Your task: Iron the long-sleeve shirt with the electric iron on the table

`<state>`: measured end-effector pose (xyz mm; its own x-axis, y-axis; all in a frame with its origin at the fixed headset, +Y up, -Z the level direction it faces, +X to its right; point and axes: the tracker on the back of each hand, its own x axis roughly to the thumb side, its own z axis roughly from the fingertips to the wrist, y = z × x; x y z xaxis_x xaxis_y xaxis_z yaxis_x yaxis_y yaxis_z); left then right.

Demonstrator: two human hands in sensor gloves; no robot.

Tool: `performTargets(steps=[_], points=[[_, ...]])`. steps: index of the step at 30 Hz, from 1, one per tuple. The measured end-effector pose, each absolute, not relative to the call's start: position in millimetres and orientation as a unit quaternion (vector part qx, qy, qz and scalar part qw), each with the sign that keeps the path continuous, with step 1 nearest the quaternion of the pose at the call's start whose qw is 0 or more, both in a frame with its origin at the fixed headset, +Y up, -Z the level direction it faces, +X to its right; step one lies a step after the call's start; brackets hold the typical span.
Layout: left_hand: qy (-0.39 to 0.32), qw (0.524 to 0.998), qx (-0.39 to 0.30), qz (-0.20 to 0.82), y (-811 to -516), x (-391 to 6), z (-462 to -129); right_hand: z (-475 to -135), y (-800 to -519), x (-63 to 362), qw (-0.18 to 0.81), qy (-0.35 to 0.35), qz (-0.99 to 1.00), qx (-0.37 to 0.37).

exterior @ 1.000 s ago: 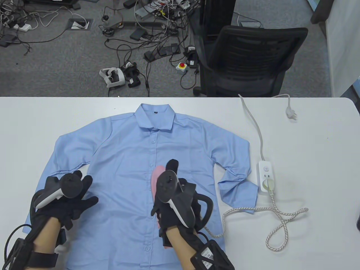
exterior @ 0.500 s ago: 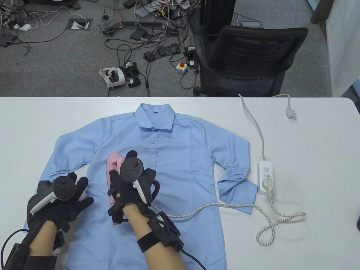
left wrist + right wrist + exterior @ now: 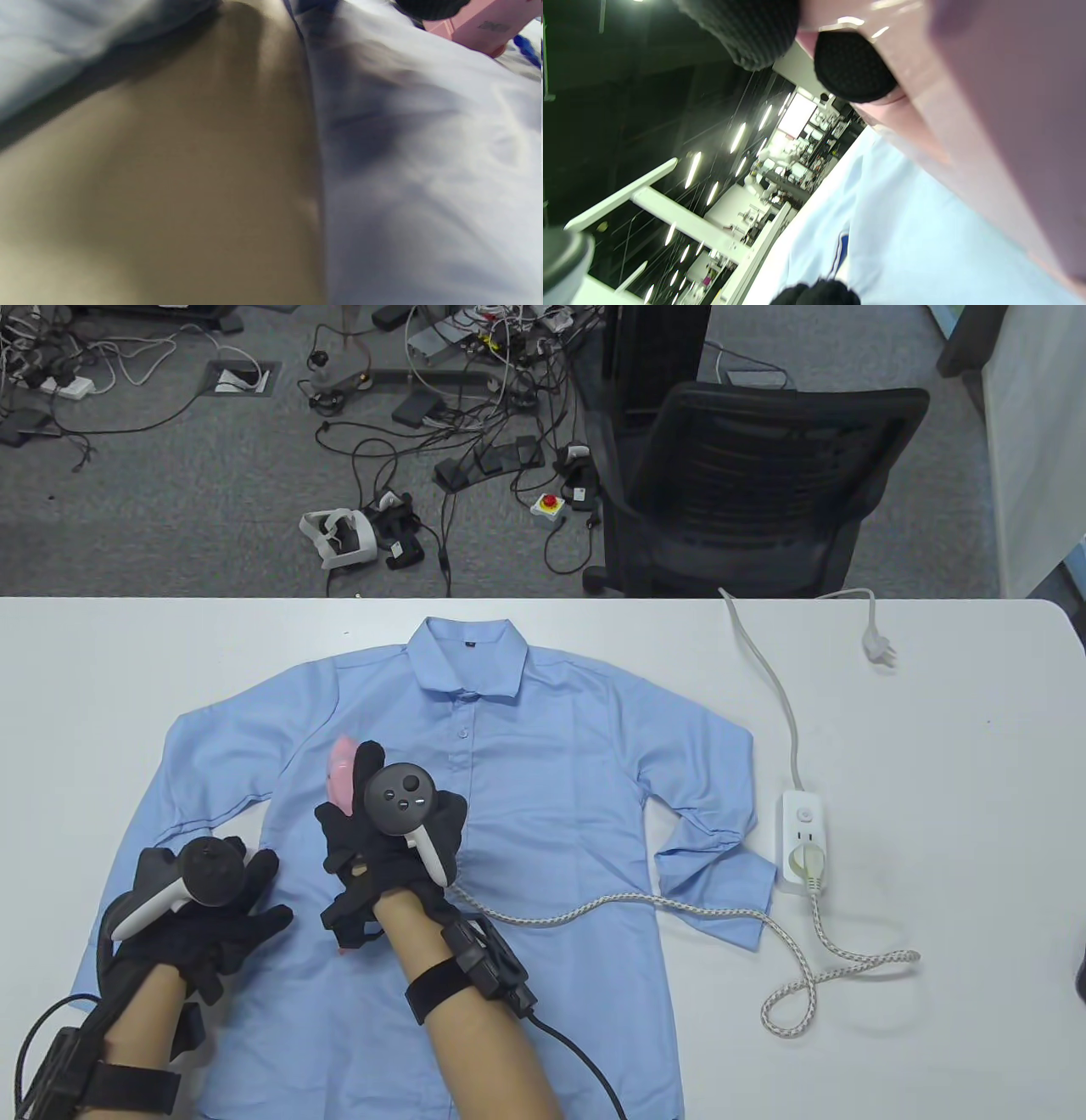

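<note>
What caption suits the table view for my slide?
Right hand grips a pink iron on a blue shirt; left hand rests on the fabric.

The light blue long-sleeve cotton-looking shirt (image 3: 543, 746) is matt woven cloth, smooth with soft creases. The pink plastic iron (image 3: 341, 768) has a glossy shell; it catches highlights in the right wrist view. The black knit gloves on the right hand (image 3: 386, 848) and left hand (image 3: 208, 912) look textured and matt. The white tabletop (image 3: 933, 780) is smooth with a low sheen. The white power strip (image 3: 803, 838) is shiny plastic, and the iron's braided speckled fabric cord (image 3: 814, 976) looks rough.
</note>
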<state>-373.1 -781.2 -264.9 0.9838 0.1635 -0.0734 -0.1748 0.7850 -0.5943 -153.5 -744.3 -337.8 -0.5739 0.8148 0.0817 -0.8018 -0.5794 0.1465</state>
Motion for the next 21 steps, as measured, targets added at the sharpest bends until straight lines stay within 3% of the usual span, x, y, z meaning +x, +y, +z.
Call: performTargets(steps=[9,21], points=[[-0.003,0.944,-0.32,0.075,-783.4,-363.8,-265.0,-341.8,-751.7,-165.2,0.38,0.042,0.917,0.114],[-0.008,0.939,-0.34,0.047,-791.9,-352.0,-265.4,-353.4,-749.7,-161.2,0.386,0.045,0.92,0.045]])
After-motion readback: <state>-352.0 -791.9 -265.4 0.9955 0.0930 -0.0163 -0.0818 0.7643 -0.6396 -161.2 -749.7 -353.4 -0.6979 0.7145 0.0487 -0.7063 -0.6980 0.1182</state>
